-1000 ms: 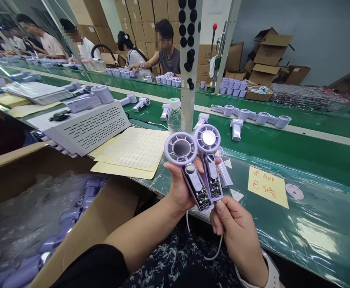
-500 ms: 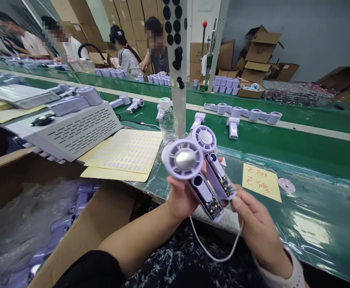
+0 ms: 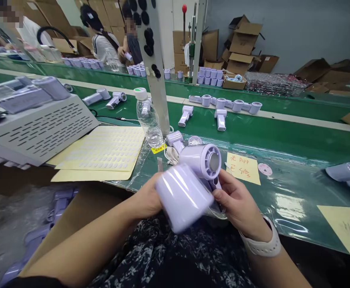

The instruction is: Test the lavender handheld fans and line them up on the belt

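Note:
I hold two lilac handheld fan units together in front of my lap. My left hand (image 3: 145, 198) is closed round the nearer unit (image 3: 182, 198), whose smooth round barrel faces me. My right hand (image 3: 237, 202) grips the handle of the second unit (image 3: 203, 160), whose open round end points right. The units' handles and any cable are hidden behind the barrels and my fingers. A white watch band (image 3: 260, 246) sits on my right wrist.
A water bottle (image 3: 148, 118) and sticker sheets (image 3: 103, 150) lie to the left, a yellow handwritten note (image 3: 242, 168) to the right. Lilac fans (image 3: 221, 118) lie on the green conveyor (image 3: 283, 138). A grey vented box (image 3: 37, 128) stands far left; other people work behind.
Both units have been turned over: their open faces and circuit boards no longer face me, the barrels do. My hands dropped lower and my view shifted right.

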A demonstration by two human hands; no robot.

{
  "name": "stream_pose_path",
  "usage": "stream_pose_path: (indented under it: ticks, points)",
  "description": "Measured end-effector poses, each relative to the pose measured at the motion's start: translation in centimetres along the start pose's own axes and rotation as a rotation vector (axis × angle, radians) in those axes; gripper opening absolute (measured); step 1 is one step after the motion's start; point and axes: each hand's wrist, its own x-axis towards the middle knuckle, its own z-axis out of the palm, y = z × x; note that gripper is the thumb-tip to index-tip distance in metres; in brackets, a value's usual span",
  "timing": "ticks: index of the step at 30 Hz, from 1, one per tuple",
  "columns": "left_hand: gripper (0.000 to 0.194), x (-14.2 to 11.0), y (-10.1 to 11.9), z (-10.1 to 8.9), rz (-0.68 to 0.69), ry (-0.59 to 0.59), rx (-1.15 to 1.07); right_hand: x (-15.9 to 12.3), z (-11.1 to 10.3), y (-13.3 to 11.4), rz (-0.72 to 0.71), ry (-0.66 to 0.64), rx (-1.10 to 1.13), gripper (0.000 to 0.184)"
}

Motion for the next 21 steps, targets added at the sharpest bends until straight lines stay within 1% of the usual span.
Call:
stream_pose_path:
  ticks: [2,4,5,7,9,10,12,15,17,19,21]
  points:
    - [0.048,0.1,0.3,-0.3,0.021,0.042,0.005,-0.3,-0.1,0.5,0.049,0.054,0.012,0.034]
    - [0.052,0.4,0.6,0.0,0.08,0.155,-0.05,-0.5,-0.2,0.8,0.085,0.147,0.051,0.033]
    - [0.053,0.6,0.7,0.4,0.083,0.208,-0.082,-0.5,-0.3,0.8,0.087,0.191,0.094,0.034]
    - [0.054,0.7,0.8,1.3,0.034,0.275,-0.133,-0.6,-0.1,0.7,0.09,0.237,0.191,0.034]
    - [0.056,0.7,0.6,2.1,-0.019,0.303,-0.161,-0.8,0.2,0.4,0.097,0.262,0.254,0.033]
    - [0.058,0.7,0.5,2.4,-0.038,0.303,-0.169,-1.0,0.3,0.3,0.095,0.284,0.265,0.032]
    - [0.057,0.5,0.3,2.8,-0.064,0.26,-0.175,-1.2,0.6,0.2,0.087,0.352,0.266,0.032]
    - [0.056,0.2,0.0,2.9,-0.056,0.134,-0.175,-1.4,0.5,0.5,0.1,0.456,0.269,0.039]
    - [0.059,0.0,-0.1,2.9,-0.049,0.069,-0.166,-1.3,0.2,0.7,0.137,0.491,0.282,0.041]
    - [0.058,-0.1,-0.3,3.0,-0.067,0.047,-0.165,-1.4,-0.3,0.9,0.188,0.459,0.299,0.04]
    - [0.054,-0.2,-0.5,3.1,-0.072,0.04,-0.182,-1.7,-0.6,0.8,0.195,0.384,0.299,0.038]
